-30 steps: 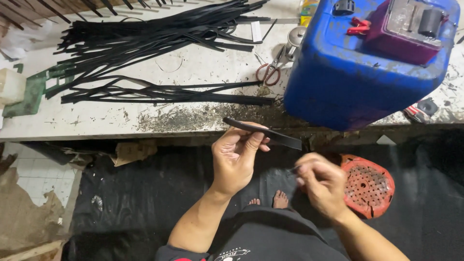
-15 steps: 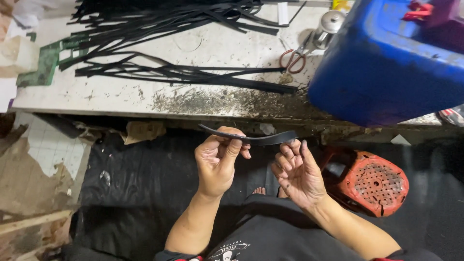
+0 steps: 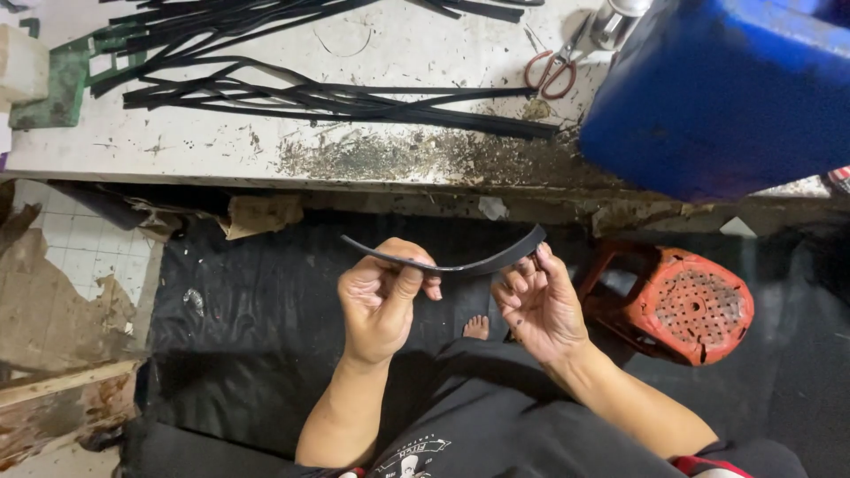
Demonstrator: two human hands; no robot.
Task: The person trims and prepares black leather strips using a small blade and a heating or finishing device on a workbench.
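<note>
A short black rubber strip (image 3: pixel 460 264) curves between both hands below the table edge. My left hand (image 3: pixel 382 301) pinches its left part between thumb and fingers. My right hand (image 3: pixel 540 299) supports its right end with spread fingertips, palm turned up. The strip sags in the middle and lifts at the right end. Several long black strips (image 3: pixel 319 96) lie in a loose pile on the dirty white worktable (image 3: pixel 221 155) above the hands.
Red-handled scissors (image 3: pixel 551 73) lie on the table beside a big blue plastic drum (image 3: pixel 726 97). A red perforated stool (image 3: pixel 686 305) stands at the right on black sheeting (image 3: pixel 239 310). A green block (image 3: pixel 62 88) sits at the table's left. A bare foot (image 3: pixel 478 327) shows below.
The view has dropped and shifted. My right hand has come up under the strip's right end, and the strip has been turned level and bowed between both hands.
</note>
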